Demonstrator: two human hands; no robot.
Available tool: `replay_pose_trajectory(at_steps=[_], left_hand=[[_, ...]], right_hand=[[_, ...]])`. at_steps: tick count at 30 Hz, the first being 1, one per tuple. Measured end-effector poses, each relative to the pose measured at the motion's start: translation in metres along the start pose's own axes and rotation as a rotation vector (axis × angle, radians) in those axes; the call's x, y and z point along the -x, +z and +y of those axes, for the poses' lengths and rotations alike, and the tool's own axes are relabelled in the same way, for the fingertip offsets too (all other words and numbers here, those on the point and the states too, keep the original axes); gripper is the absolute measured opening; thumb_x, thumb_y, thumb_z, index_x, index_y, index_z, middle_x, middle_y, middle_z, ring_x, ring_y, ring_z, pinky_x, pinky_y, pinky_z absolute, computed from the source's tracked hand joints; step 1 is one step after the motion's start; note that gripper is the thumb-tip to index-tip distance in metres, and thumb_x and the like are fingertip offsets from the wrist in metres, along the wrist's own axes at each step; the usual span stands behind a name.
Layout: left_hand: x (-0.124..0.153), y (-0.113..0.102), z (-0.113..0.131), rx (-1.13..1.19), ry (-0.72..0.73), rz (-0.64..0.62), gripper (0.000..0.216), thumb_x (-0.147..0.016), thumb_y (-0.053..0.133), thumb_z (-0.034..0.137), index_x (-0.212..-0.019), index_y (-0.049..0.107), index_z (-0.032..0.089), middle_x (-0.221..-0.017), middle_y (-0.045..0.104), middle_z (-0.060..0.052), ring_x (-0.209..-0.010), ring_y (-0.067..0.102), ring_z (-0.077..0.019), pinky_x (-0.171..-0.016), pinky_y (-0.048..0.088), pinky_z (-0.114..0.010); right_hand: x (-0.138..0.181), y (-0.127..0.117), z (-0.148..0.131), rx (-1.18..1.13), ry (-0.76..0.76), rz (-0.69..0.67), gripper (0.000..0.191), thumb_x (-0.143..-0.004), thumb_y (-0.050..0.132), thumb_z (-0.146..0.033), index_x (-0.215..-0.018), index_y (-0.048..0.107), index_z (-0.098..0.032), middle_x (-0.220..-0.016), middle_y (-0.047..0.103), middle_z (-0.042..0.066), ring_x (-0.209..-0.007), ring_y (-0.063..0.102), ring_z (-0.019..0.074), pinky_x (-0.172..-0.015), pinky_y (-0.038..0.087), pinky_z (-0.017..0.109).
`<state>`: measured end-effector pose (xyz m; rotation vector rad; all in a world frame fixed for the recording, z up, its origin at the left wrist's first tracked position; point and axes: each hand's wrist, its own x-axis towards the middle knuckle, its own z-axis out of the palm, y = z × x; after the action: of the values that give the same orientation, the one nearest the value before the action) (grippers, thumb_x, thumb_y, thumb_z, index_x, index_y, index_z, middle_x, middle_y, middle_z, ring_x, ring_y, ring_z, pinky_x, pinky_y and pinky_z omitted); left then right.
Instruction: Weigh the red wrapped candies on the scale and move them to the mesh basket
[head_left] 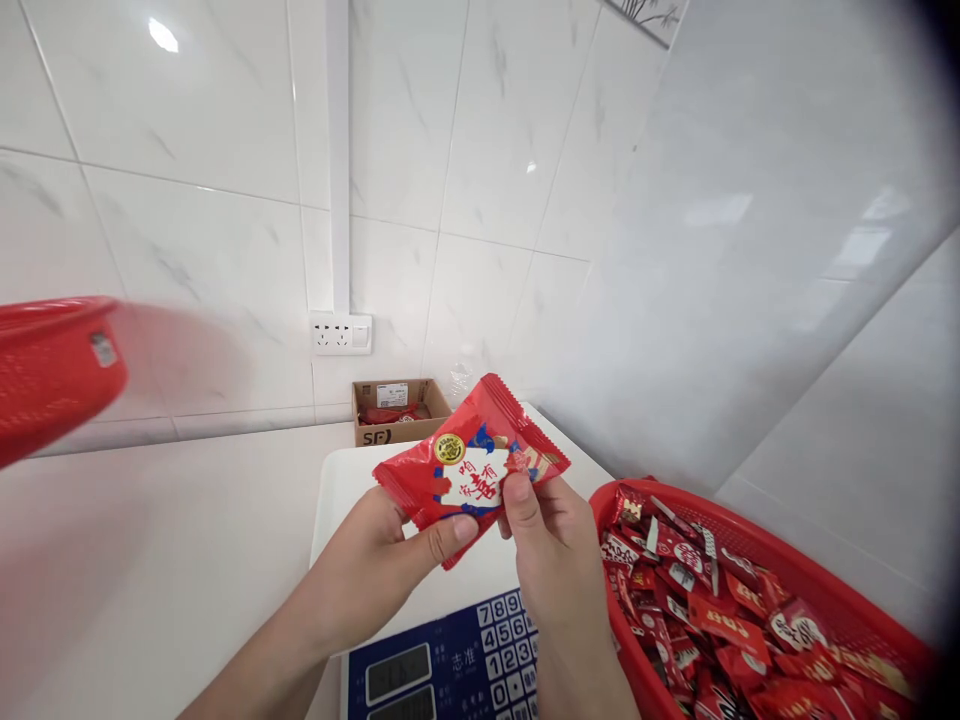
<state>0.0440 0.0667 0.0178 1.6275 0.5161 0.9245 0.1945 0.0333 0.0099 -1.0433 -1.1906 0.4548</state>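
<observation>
A red snack packet (472, 478) with a white printed panel and a round gold logo is held up, tilted, in front of me. My left hand (409, 545) grips its lower left side, thumb across the front. On its lower right side, my right hand (547, 530) pinches it, thumb on the printed face. The fingers behind the packet are mostly hidden. Below both hands lies a digital scale with a blue keypad panel (461, 655) and a white weighing plate (334, 490).
A red plastic basket (750, 520) full of small wrapped snacks stands at the right. Another red basket (60, 370) juts in at the left. An open cardboard box (390, 432) with red packets sits against the tiled wall, below a socket (341, 334). White tabletop (225, 540) lies left.
</observation>
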Motion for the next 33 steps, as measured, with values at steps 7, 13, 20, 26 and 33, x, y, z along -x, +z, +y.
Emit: replay_pose_trajectory(at_steps=[7, 13, 20, 26, 33], left_hand=[[-0.001, -0.003, -0.001, -0.013, -0.032, 0.007, 0.026, -0.089, 0.063, 0.046, -0.096, 0.071, 0.022, -0.09, 0.07, -0.003, -0.079, 0.059, -0.0196, -0.068, 0.046, -0.029], [-0.009, -0.006, -0.005, 0.103, -0.008, 0.254, 0.033, -0.086, 0.068, 0.044, -0.11, 0.063, 0.022, -0.116, 0.07, -0.008, -0.11, 0.061, -0.0259, -0.09, 0.049, -0.035], [-0.016, -0.009, -0.017, -0.014, 0.007, 0.444, 0.064, -0.089, 0.064, 0.042, -0.142, 0.03, 0.028, -0.142, 0.051, -0.013, -0.131, 0.049, -0.0291, -0.103, 0.045, -0.049], [-0.009, -0.005, -0.012, -0.167, 0.206, 0.642, 0.077, -0.091, 0.063, 0.037, -0.151, 0.014, 0.039, -0.162, 0.024, -0.005, -0.15, 0.019, -0.0236, -0.121, 0.02, -0.049], [0.003, -0.001, -0.003, -0.12, 0.344, 0.627, 0.065, -0.093, 0.062, 0.032, -0.147, 0.028, 0.041, -0.156, 0.037, -0.002, -0.149, 0.023, -0.022, -0.122, 0.02, -0.048]], right_hand=[[-0.003, -0.005, 0.01, -0.105, -0.056, 0.119, 0.027, -0.087, 0.066, -0.045, -0.103, 0.065, -0.023, -0.068, 0.061, -0.001, -0.053, 0.049, 0.0115, -0.046, 0.04, 0.023], [-0.01, -0.009, 0.011, 0.047, 0.065, 0.093, 0.033, -0.087, 0.064, -0.037, -0.116, 0.057, -0.024, -0.07, 0.065, -0.003, -0.062, 0.061, 0.0146, -0.054, 0.046, 0.024], [-0.019, -0.016, 0.02, 0.397, 0.166, 0.02, 0.036, -0.089, 0.055, -0.043, -0.119, 0.058, -0.023, -0.084, 0.072, 0.004, -0.079, 0.066, 0.024, -0.067, 0.05, 0.037], [-0.024, -0.022, 0.031, 0.795, 0.088, -0.224, 0.041, -0.092, 0.05, -0.032, -0.129, 0.06, -0.017, -0.143, 0.055, 0.015, -0.134, 0.046, 0.031, -0.104, 0.042, 0.051], [-0.015, -0.004, 0.036, 0.85, 0.101, -0.718, 0.034, -0.09, 0.055, -0.019, -0.121, 0.068, -0.021, -0.138, 0.061, 0.011, -0.132, 0.052, 0.0324, -0.105, 0.043, 0.053]])
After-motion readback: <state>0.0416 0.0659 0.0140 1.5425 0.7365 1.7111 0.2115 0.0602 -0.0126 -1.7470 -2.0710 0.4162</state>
